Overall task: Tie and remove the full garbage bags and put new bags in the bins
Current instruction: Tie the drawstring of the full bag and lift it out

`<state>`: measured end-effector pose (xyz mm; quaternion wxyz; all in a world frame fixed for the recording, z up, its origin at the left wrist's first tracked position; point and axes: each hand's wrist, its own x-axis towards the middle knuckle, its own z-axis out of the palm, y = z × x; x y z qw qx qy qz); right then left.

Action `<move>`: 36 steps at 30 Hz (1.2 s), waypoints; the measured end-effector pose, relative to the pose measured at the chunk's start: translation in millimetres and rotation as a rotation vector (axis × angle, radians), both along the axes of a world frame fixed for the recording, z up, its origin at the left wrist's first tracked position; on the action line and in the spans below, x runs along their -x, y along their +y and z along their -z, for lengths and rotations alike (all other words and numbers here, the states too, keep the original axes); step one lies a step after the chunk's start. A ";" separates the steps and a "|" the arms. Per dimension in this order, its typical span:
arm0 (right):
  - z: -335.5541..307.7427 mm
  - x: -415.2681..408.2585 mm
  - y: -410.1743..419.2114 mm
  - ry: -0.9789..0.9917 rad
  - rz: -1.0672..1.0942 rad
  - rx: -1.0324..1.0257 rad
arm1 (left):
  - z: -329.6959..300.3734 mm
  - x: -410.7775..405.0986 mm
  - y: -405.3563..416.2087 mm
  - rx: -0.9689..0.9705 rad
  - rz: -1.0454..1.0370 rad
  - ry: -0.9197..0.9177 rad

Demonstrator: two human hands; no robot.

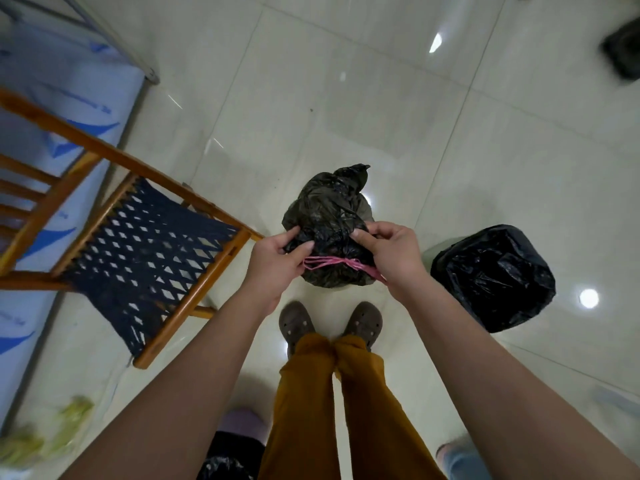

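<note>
full garbage bag (329,216): black, bunched, held up in front of the person over the tiled floor (346,98), above and ahead of the shoes (298,322)
pink tie string (332,262): wrapped round the bag's lower part as seen, strands run left to right between both hands, tail goes under the right hand
left hand (278,261): fingers curled, pinching the bag's left side and the string end, thumb on the plastic
right hand (393,252): fingers curled, pinching bag plastic at the right side, string passing beneath the palm
bin (493,277): right of the person, near the right forearm, lined with a black bag folded over the rim, mouth open
wooden chair (145,244): left, dark woven seat, its front corner just beside the left hand; frame edge runs diagonally
mattress (41,140): blue-white, far left edge, behind the chair
open room: bare floor ahead of the bag and to the upper right; narrow gap between chair corner and bag; bin close on the right
dark object (623,46): top right corner, blurred, cannot tell what
bottom edge: black bag plastic (225,467) near the legs, greenish blurred scraps (41,434) at bottom left
</note>
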<state>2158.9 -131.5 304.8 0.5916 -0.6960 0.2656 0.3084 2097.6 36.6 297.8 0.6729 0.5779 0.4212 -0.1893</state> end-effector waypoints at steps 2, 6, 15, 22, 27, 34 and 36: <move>-29.1 -2.1 -0.2 -0.036 -0.053 0.003 | -26.5 3.5 -0.1 -0.004 -0.022 -0.017; -85.9 -7.9 3.3 -0.101 -0.139 0.019 | -80.6 13.5 -2.0 -0.002 -0.118 -0.050; -202.3 2.3 28.3 -0.234 -0.577 -0.001 | -203.4 79.6 -15.8 -0.094 -0.456 -0.105; -273.5 71.9 50.0 -0.357 -1.023 -0.123 | -283.1 188.6 -46.7 -0.230 -0.804 -0.108; -313.3 155.4 74.8 -0.442 -1.337 -0.212 | -332.5 286.4 -77.8 -0.380 -1.065 -0.108; -352.2 308.7 87.1 -0.494 -1.733 -0.351 | -383.3 437.6 -138.2 -0.517 -1.381 -0.035; -358.4 360.0 83.6 -0.498 -1.818 -0.394 | -391.8 484.3 -160.0 -0.550 -1.449 -0.013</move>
